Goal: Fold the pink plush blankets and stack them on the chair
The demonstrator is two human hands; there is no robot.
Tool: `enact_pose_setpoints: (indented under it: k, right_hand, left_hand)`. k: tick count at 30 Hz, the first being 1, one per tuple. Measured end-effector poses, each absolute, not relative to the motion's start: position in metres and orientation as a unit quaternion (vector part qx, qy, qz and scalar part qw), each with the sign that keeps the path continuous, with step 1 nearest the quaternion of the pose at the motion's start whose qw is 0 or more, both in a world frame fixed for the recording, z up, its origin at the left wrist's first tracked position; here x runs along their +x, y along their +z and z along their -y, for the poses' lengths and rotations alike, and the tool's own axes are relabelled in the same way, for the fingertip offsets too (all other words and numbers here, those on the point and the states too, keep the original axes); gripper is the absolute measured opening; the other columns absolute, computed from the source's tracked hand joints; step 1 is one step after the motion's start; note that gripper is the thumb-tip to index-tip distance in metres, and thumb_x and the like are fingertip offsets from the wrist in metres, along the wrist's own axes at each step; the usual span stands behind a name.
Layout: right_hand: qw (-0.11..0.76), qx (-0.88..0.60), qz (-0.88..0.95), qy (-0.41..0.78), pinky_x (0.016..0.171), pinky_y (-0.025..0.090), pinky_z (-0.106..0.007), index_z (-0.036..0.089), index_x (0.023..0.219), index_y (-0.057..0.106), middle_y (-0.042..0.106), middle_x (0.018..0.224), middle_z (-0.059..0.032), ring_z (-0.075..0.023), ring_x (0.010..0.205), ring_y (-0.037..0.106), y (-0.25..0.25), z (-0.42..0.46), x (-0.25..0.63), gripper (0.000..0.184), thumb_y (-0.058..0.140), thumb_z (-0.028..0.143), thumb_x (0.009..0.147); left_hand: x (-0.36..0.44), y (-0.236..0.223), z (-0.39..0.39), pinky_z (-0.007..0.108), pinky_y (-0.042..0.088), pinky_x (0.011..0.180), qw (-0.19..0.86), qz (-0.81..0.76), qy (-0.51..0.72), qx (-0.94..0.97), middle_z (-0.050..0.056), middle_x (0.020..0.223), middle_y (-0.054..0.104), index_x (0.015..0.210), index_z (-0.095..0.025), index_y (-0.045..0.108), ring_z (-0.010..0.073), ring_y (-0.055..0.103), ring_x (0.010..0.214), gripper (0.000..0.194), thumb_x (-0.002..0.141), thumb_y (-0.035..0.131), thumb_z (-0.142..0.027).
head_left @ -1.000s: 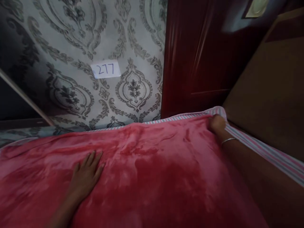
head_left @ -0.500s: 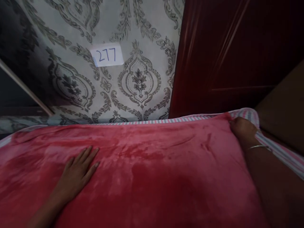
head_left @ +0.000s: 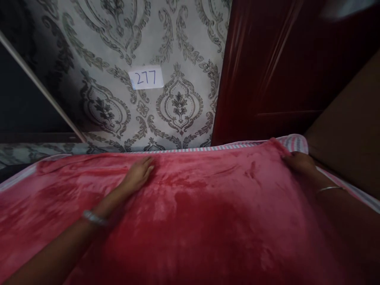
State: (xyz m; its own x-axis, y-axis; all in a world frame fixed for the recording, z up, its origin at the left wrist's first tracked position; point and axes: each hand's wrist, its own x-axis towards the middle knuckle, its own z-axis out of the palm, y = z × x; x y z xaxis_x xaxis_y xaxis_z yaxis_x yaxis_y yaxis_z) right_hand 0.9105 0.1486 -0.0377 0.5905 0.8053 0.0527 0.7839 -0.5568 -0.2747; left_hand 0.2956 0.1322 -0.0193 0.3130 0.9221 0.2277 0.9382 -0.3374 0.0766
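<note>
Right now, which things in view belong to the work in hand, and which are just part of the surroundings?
In the work:
red blanket
left hand, resting on it
right hand, at its corner
striped cloth, showing at its edge

Just around:
paper marked 277
patterned wallpaper
dark red panel

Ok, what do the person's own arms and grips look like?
The left grip and right grip are ungloved. The left arm wears a broad silvery band; watch or bracelet, I cannot tell. The right arm wears a thin silvery bangle. No sleeves show.
</note>
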Motion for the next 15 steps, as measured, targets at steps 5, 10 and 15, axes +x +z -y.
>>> enact_pose_setpoints:
  k: [5, 10, 15]
  right_hand:
    - [0.111, -0.904, 0.409, 0.062, 0.071, 0.037, -0.033, 0.005, 0.134, 0.062, 0.064, 0.128, -0.0251, -0.03, 0.11, 0.062, -0.027, -0.142, 0.887, 0.047, 0.045, 0.037, 0.105]
    - [0.109, -0.915, 0.387, 0.032, 0.07, 0.036, -0.034, 0.009, 0.134, 0.063, 0.063, 0.131, -0.0241, -0.0325, 0.114, 0.06, -0.029, -0.146, 0.881, 0.049, 0.042, 0.043, 0.105]
    - [0.175, -0.907, 0.381, -0.042, 0.072, 0.037, -0.034, 0.012, 0.135, 0.062, 0.067, 0.122, -0.0218, -0.0311, 0.109, 0.062, -0.038, -0.16, 0.885, 0.043, 0.039, 0.033, 0.105]
  left_hand:
    - [0.367, -0.018, -0.202, 0.036, 0.041, 0.104, 0.03, 0.555, -0.113, -0.823, 0.015, 0.131, 0.066, 0.131, -0.012, 0.061, 0.0233, 0.058, 0.118, 0.04, 0.103, 0.035, -0.025]
    - [0.393, -0.033, -0.219, 0.041, 0.039, 0.096, 0.051, 0.59, -0.115, -0.797, 0.019, 0.119, 0.065, 0.107, -0.012, 0.069, 0.0295, 0.055, 0.114, 0.028, 0.1, 0.049, -0.031]
    - [0.39, -0.021, -0.233, 0.04, 0.038, 0.089, 0.093, 0.65, -0.157, -0.737, 0.016, 0.109, 0.065, 0.112, -0.015, 0.064, 0.0276, 0.057, 0.102, 0.028, 0.102, 0.04, -0.025]
